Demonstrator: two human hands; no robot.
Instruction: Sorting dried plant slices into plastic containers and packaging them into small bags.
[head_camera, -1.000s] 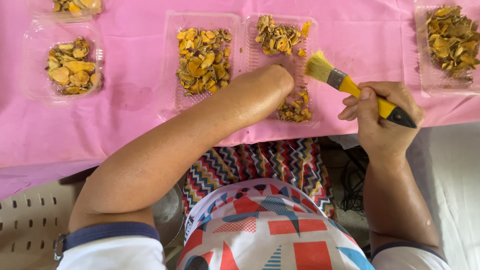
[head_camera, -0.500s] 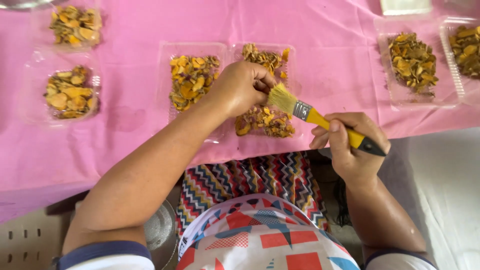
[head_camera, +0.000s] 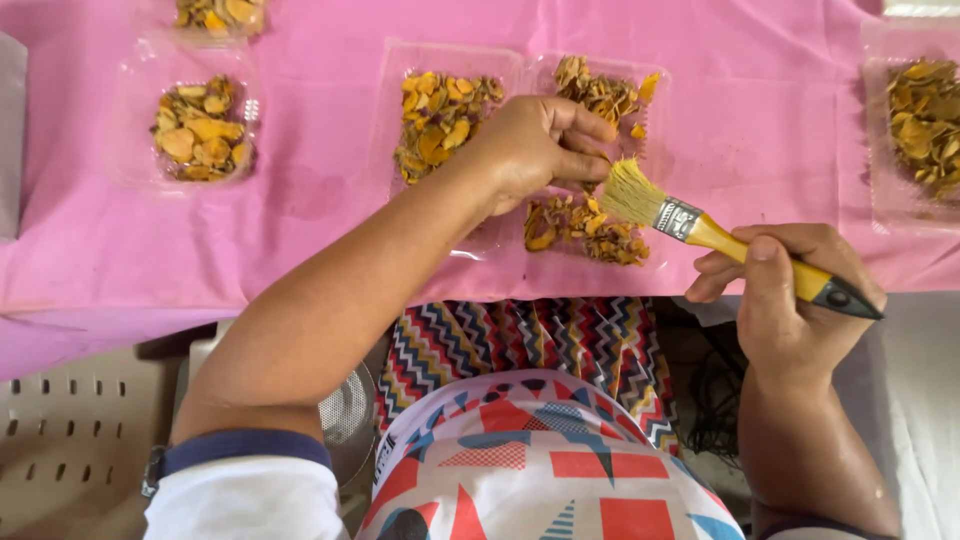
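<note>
My left hand (head_camera: 535, 148) reaches over a clear plastic tray (head_camera: 392, 62) of dried yellow-orange slices (head_camera: 438, 112) on the pink cloth. Its fingers are curled and pinched together over the tray's right half, on what looks like a small slice, mostly hidden. My right hand (head_camera: 785, 290) grips the yellow handle of a flat paintbrush (head_camera: 690, 222). The pale bristles touch the fingertips of my left hand. More slices (head_camera: 590, 228) lie in the tray just below the bristles.
Other clear trays of slices sit on the pink cloth (head_camera: 300, 230): one at the left (head_camera: 200, 130), one at the top edge (head_camera: 222, 12), one at the far right (head_camera: 925, 120). Below the table edge are a beige perforated surface (head_camera: 60, 450) and a metal strainer (head_camera: 345, 410).
My left hand has stayed over the tray while the brush moved left, its bristles coming up against the left fingertips. The view shifted slightly.
</note>
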